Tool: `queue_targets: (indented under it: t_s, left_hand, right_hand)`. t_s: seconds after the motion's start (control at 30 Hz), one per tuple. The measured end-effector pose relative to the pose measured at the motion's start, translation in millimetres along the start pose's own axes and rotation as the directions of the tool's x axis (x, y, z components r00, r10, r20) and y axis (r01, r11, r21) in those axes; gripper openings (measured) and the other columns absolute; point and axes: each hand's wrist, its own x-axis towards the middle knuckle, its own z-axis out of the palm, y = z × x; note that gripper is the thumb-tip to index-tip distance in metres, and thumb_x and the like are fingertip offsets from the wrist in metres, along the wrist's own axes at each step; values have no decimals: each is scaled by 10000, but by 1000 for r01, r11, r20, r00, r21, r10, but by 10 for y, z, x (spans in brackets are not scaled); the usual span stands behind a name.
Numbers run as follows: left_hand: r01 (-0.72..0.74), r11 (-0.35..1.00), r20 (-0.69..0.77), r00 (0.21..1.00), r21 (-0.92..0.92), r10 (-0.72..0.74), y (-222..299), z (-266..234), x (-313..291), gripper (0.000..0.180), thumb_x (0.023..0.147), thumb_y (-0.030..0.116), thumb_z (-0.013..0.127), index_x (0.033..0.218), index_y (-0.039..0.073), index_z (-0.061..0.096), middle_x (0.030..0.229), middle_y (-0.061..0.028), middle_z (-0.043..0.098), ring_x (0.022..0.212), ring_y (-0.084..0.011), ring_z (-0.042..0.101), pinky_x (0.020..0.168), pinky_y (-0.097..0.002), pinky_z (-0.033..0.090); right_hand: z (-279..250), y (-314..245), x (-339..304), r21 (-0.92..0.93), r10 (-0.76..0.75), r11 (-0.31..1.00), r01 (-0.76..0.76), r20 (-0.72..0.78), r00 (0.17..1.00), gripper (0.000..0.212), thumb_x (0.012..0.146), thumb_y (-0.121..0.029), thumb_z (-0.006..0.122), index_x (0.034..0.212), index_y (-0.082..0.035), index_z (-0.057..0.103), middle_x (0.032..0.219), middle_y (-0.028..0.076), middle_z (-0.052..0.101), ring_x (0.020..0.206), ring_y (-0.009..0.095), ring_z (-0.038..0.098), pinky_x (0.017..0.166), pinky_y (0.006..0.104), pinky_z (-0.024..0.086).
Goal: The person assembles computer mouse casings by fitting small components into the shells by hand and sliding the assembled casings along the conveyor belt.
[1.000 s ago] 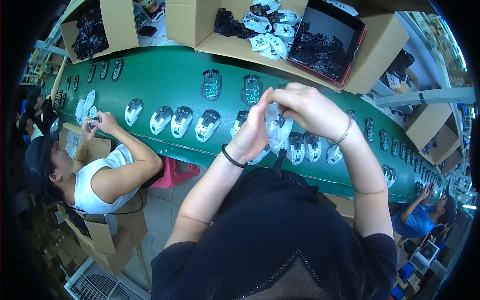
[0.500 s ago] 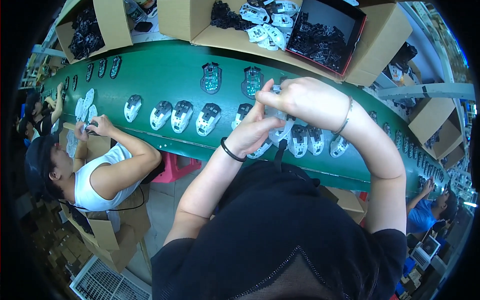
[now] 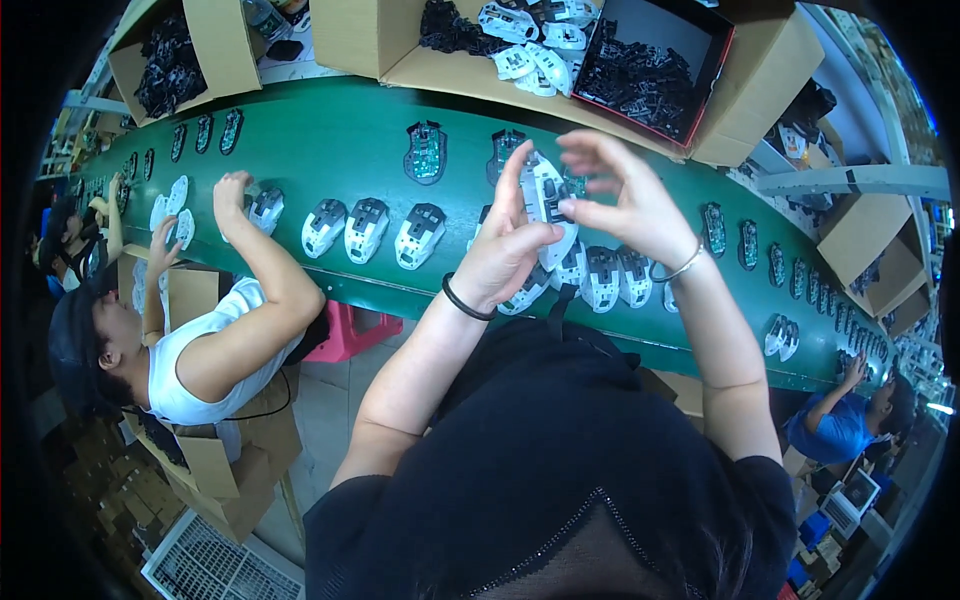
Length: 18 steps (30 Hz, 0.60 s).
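Above the green work surface, my left hand [image 3: 497,250] grips a white mouse shell [image 3: 546,200] between thumb and fingers. Dark small parts show on the shell's inner face. My right hand [image 3: 638,210] is open beside it, fingers spread and a bit blurred, with the thumb tip at the shell's right edge. Under my hands lie several grey-and-white mouse shells, among them one shell [image 3: 602,280] near the front edge. Beyond my hands sit a mouse base with a green circuit board [image 3: 426,155] and another such base [image 3: 505,148], partly hidden by my left fingers.
Along the back stands a cardboard box [image 3: 450,78] with white shells and a red-edged black tray [image 3: 640,85] of small black parts. At left, a co-worker in a white top [image 3: 215,360] reaches over the green surface [image 3: 300,150]. More circuit-board bases [image 3: 748,243] line the right.
My right hand has come off the shell's top and opened to the right, uncovering the shell. The left co-worker's hand has moved from near the body to a shell on the surface.
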Motion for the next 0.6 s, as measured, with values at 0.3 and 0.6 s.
queue_targets:
  t_s: [0.3,0.6]
  left_hand:
    - [-107,972,27,994,209,104,-42,47,-23,905,715,-90,510,1451,163,47,1237,-84,394,1122,-172,428,937,-311,372]
    - [-58,987,17,998,147,56,-132,-115,-36,946,728,-106,533,1452,166,-11,1267,-78,375,1112,-142,434,890,-274,408]
  right_hand:
    - [301,96,-136,667,190,721,-188,71,979,533,733,-10,640,1236,-29,462,1139,81,504,949,132,519,813,284,473]
    - [434,209,-202,677,251,686,-267,125,960,471,754,-12,615,1203,-23,472,1130,60,513,985,132,524,865,270,432]
